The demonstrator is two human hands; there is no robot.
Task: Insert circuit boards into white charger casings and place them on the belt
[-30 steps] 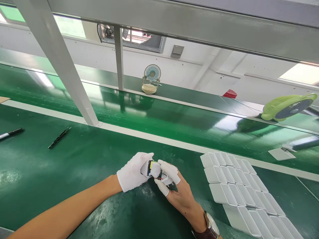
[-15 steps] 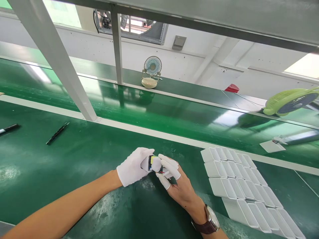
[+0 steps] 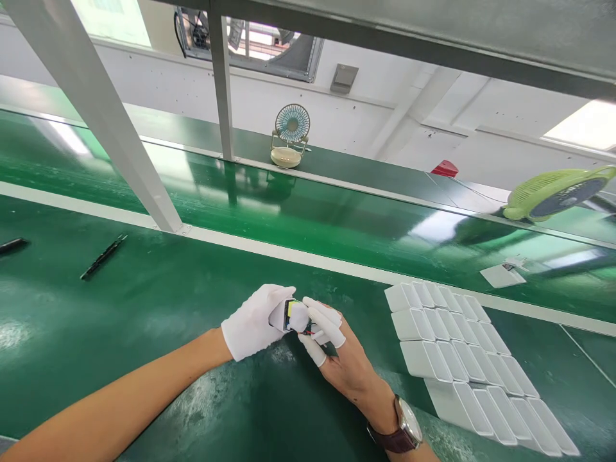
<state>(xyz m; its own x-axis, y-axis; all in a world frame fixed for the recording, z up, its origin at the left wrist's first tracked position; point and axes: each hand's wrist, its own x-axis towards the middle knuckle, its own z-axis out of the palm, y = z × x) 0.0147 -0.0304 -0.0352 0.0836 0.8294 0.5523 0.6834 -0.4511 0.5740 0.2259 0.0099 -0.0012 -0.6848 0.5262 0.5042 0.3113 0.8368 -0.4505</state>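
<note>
My left hand (image 3: 253,324), in a white glove, is closed around a small white plastic case (image 3: 277,317) above the green bench. From the case's open end sticks an electronic assembly with a yellow part (image 3: 291,309), dark edges and a bit of red wire. A rounded white piece (image 3: 299,317) covers part of it. The fingers of my right hand (image 3: 339,350), wearing white finger cots, close on this assembly from the right. Inside the case, the rest of the assembly is hidden.
Rows of white open cases (image 3: 462,353) stand at the right. Black tweezers (image 3: 103,258) and a dark pen-like tool (image 3: 12,246) lie left. A white piece with small parts (image 3: 503,276) is on the green conveyor (image 3: 327,221). A slanted post (image 3: 110,122) rises at the left.
The white piece on the conveyor has moved left. My hands keep nearly the same hold on the case and assembly. The whole view has shifted slightly.
</note>
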